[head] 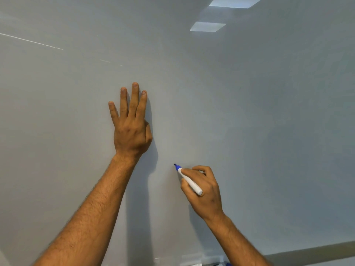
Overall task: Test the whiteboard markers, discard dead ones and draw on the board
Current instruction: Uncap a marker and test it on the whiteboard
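Observation:
A pale whiteboard [249, 121] fills nearly the whole view. My left hand [130, 123] lies flat against it with straight fingers pointing up. Lower and to the right, my right hand [203, 191] grips an uncapped white marker [189, 180] with a blue collar and dark tip. The tip points up and left, at or just off the board surface. No fresh ink shows near the tip.
Faint light streaks [32, 42] cross the board's upper left. Ceiling lights reflect at the top [208, 26]. A tray strip at the bottom edge [213, 263] holds small objects, mostly hidden behind my right forearm.

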The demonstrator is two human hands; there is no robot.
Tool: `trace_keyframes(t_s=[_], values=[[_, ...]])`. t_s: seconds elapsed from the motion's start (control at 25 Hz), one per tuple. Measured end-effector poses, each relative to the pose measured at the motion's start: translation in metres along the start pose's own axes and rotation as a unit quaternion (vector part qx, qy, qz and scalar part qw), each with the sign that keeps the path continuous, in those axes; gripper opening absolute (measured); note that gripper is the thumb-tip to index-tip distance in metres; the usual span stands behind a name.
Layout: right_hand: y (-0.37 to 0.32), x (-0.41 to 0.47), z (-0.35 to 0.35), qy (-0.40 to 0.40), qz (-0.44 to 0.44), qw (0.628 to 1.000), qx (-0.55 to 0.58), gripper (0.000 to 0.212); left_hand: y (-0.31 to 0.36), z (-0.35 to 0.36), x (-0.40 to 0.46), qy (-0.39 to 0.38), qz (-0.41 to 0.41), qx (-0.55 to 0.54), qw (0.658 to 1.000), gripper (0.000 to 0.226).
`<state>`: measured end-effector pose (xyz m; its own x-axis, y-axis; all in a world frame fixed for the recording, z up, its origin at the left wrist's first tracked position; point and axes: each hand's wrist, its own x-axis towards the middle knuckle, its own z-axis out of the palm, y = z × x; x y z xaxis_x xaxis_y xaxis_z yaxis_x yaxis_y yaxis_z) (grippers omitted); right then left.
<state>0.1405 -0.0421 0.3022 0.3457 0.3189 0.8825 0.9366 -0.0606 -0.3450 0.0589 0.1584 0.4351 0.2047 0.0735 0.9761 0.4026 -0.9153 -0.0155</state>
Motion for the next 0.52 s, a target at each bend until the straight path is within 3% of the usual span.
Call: trace_keyframes(t_s=[0.24,0.36,0.52], values=[[-0.015,0.011,-0.04,0.035,0.154,0.974,0.16,0.026,-0.006,-0.006,-0.003,0.042,0.052,-0.099,0.993,0.067],[-0.021,0.013,-0.059,0.006,0.247,0.916,0.317,0.02,-0.008,-0.019,-0.005,0.026,0.037,-0.171,0.984,0.062],[-0.024,0.018,-0.078,-0.006,0.292,0.879,0.378,0.02,0.003,-0.048,-0.028,-0.055,0.021,-0.277,0.959,0.062]])
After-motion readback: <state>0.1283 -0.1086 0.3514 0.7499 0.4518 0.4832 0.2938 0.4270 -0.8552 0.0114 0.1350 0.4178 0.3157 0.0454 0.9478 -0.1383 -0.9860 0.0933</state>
